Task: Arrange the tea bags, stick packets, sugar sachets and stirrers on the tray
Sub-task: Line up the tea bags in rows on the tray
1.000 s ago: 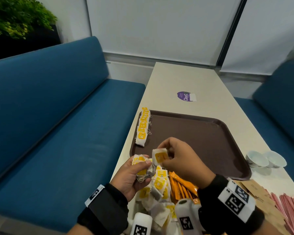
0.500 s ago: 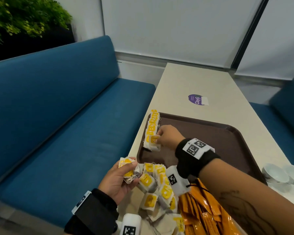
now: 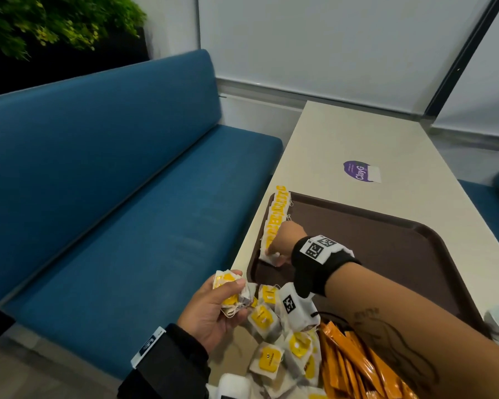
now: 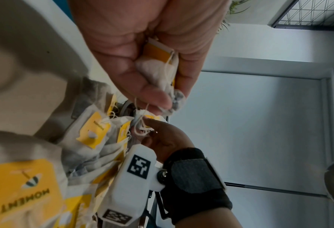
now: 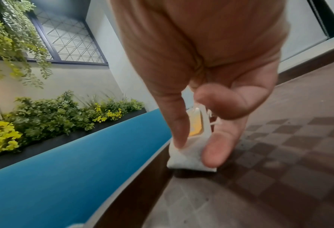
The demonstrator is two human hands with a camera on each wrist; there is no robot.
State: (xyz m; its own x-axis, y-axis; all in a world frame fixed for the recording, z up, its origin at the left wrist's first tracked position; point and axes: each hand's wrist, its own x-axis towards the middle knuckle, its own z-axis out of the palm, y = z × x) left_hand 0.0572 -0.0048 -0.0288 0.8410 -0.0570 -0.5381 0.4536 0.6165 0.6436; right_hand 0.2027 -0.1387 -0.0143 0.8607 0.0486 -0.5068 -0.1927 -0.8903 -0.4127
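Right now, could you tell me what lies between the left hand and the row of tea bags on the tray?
In the head view, only the tray's near rim and bare tray floor separate them.

The place looks like a café or canteen booth: a long pale table [image 3: 357,145] with a branded purple sticker [image 3: 361,171] stands between blue upholstered benches [image 3: 104,174], a brown serving tray [image 3: 386,254] lies on it, and planter greenery [image 5: 45,117] lines the wall behind.

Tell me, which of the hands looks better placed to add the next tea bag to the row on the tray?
Probably the right hand: it is already at the near end of the row of tea bags on the tray, pinching one. The left hand holds a bunch of tea bags off the tray, serving as the supply.
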